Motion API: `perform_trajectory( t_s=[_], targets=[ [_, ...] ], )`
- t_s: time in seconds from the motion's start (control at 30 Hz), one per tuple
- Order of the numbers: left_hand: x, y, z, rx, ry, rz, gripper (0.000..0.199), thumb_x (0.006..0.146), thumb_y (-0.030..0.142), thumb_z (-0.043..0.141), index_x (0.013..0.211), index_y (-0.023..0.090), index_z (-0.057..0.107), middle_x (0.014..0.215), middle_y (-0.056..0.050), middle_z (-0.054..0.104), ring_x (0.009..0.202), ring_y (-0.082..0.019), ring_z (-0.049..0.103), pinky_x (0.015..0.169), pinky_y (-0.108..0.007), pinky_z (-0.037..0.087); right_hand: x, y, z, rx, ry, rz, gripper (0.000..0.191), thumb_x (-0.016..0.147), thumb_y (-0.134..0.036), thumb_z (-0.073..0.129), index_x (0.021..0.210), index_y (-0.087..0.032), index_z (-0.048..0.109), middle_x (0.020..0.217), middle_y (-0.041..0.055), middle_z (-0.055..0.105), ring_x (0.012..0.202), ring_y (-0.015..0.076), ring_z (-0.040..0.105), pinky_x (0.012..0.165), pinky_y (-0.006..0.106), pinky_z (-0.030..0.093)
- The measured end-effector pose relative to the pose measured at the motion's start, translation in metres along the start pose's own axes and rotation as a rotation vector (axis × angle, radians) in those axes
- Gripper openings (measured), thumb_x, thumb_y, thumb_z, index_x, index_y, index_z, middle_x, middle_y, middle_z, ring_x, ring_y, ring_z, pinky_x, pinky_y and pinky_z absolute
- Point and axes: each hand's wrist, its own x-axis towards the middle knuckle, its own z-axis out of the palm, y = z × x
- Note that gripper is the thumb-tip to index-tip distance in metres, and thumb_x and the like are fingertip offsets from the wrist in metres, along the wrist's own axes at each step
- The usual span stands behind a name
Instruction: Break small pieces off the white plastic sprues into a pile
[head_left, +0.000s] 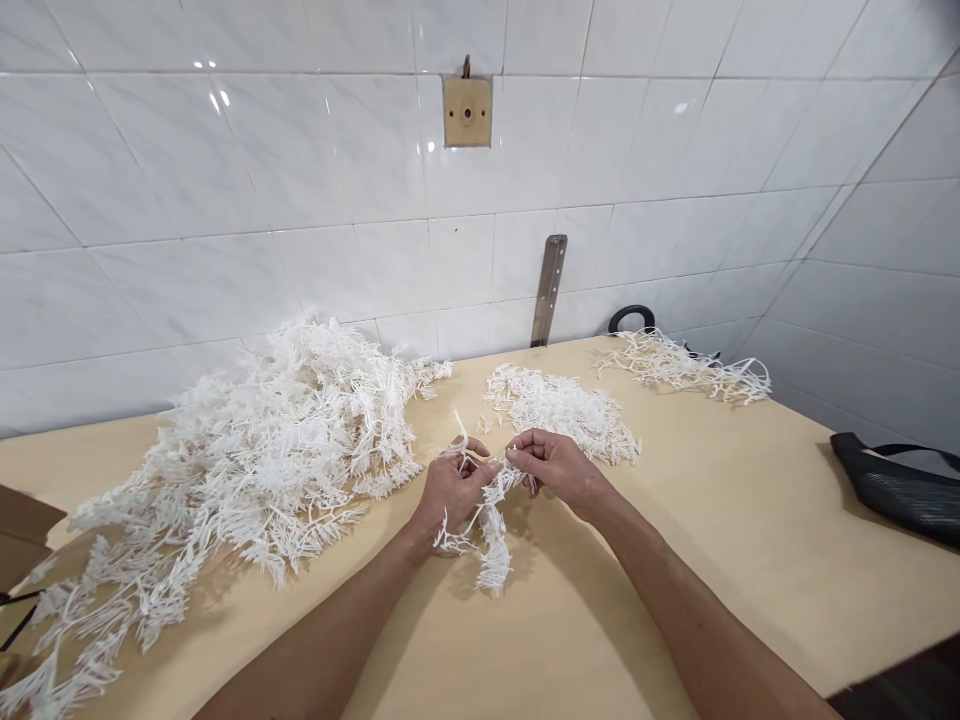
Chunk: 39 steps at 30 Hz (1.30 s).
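Note:
A white branching plastic sprig [493, 540] hangs between my two hands over the table, its fringed end dangling toward me. My left hand [452, 487] pinches its stem, and a bare stalk pokes up past the fingers. With thumb and forefinger closed, my right hand [559, 468] grips the sprig's small tips. Just beyond the hands lies a flat pile of small white pieces [559, 405]. To the left rises a big tangled heap of white sprigs [300, 440]. Bare white stems [686, 368] are gathered at the far right.
The light wooden table [757, 510] meets a tiled wall [300, 180]. A metal strip [550, 290] leans at the wall beside a black ring-shaped object [631, 318]. A black bag [896, 490] lies at the right edge, and a brown cardboard box [26, 535] is at the left.

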Motion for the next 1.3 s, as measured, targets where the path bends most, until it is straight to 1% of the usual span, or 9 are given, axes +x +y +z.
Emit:
perform_trajectory(
  t_s=[0.17, 0.3, 0.47, 0.63, 0.77, 0.9, 1.03, 1.17, 1.3],
  targets=[
    [-0.008, 0.005, 0.000, 0.138, -0.096, 0.173, 0.020, 0.079, 0.036, 0.067, 0.082, 0.016, 0.064, 0.069, 0.002, 0.058, 0.062, -0.010, 0.049, 0.058, -0.022, 0.040, 0.001, 0.001, 0.004, -0.002, 0.043, 0.022, 0.035, 0.076, -0.049, 0.074, 0.083, -0.017, 0.064, 0.063, -0.0022, 0.059, 0.049, 0.0096, 0.053, 0.046, 0.023, 0.045],
    [-0.008, 0.005, -0.001, 0.171, -0.050, 0.140, 0.021, 0.081, 0.037, 0.065, 0.086, 0.017, 0.066, 0.065, 0.003, 0.057, 0.058, -0.010, 0.047, 0.057, -0.022, 0.039, 0.000, 0.000, 0.001, 0.000, -0.010, -0.008, 0.033, 0.076, -0.048, 0.074, 0.086, -0.017, 0.065, 0.067, -0.0014, 0.060, 0.052, 0.0102, 0.055, 0.049, 0.024, 0.047],
    [-0.006, 0.003, -0.004, 0.188, -0.070, 0.190, 0.019, 0.081, 0.034, 0.065, 0.088, 0.017, 0.066, 0.075, -0.001, 0.064, 0.067, -0.013, 0.055, 0.062, -0.023, 0.044, 0.000, 0.001, -0.003, 0.009, -0.107, -0.047, 0.032, 0.077, -0.042, 0.075, 0.095, -0.017, 0.066, 0.079, 0.0031, 0.066, 0.064, 0.0129, 0.059, 0.056, 0.026, 0.052],
    [-0.005, 0.003, -0.006, 0.290, -0.113, 0.246, 0.015, 0.076, 0.026, 0.067, 0.087, 0.017, 0.064, 0.075, 0.001, 0.063, 0.065, -0.012, 0.052, 0.062, -0.023, 0.043, 0.003, 0.007, -0.003, 0.036, -0.088, -0.051, 0.036, 0.074, -0.039, 0.077, 0.099, -0.017, 0.065, 0.080, 0.0030, 0.065, 0.066, 0.0139, 0.061, 0.056, 0.027, 0.052],
    [-0.006, 0.007, -0.004, 0.218, -0.131, 0.145, 0.017, 0.075, 0.029, 0.068, 0.086, 0.017, 0.064, 0.073, 0.001, 0.061, 0.064, -0.011, 0.052, 0.060, -0.022, 0.042, 0.001, 0.003, -0.002, 0.041, -0.072, -0.038, 0.036, 0.073, -0.040, 0.077, 0.098, -0.016, 0.065, 0.081, 0.0032, 0.065, 0.066, 0.0141, 0.061, 0.056, 0.028, 0.052],
    [-0.005, 0.009, -0.003, 0.149, -0.090, 0.042, 0.021, 0.075, 0.035, 0.067, 0.083, 0.016, 0.066, 0.068, 0.001, 0.059, 0.060, -0.011, 0.050, 0.058, -0.023, 0.040, -0.001, -0.002, -0.001, 0.020, -0.033, -0.032, 0.038, 0.071, -0.041, 0.078, 0.098, -0.017, 0.066, 0.083, 0.0033, 0.065, 0.068, 0.0147, 0.062, 0.056, 0.028, 0.052],
    [-0.004, 0.007, -0.003, 0.152, -0.063, 0.081, 0.021, 0.073, 0.035, 0.070, 0.081, 0.017, 0.063, 0.067, 0.003, 0.057, 0.060, -0.010, 0.048, 0.058, -0.022, 0.039, -0.002, -0.002, -0.001, 0.005, -0.029, -0.043, 0.038, 0.076, -0.044, 0.074, 0.100, -0.017, 0.066, 0.080, 0.0022, 0.065, 0.064, 0.0135, 0.061, 0.057, 0.029, 0.053],
    [-0.001, 0.002, -0.003, 0.114, 0.026, 0.078, 0.026, 0.073, 0.040, 0.072, 0.080, 0.018, 0.060, 0.066, 0.004, 0.056, 0.057, -0.009, 0.047, 0.055, -0.022, 0.039, -0.001, -0.001, -0.002, 0.017, -0.031, -0.019, 0.038, 0.080, -0.048, 0.070, 0.100, -0.017, 0.065, 0.076, 0.0016, 0.063, 0.066, 0.0145, 0.062, 0.058, 0.028, 0.054],
    [0.007, -0.004, -0.006, 0.055, 0.135, 0.026, 0.032, 0.068, 0.044, 0.077, 0.076, 0.017, 0.061, 0.060, 0.004, 0.055, 0.054, -0.010, 0.047, 0.053, -0.023, 0.039, -0.002, -0.001, -0.002, -0.045, -0.031, 0.072, 0.040, 0.082, -0.053, 0.066, 0.102, -0.018, 0.064, 0.074, 0.0019, 0.065, 0.059, 0.0138, 0.063, 0.051, 0.025, 0.048]
  ],
)
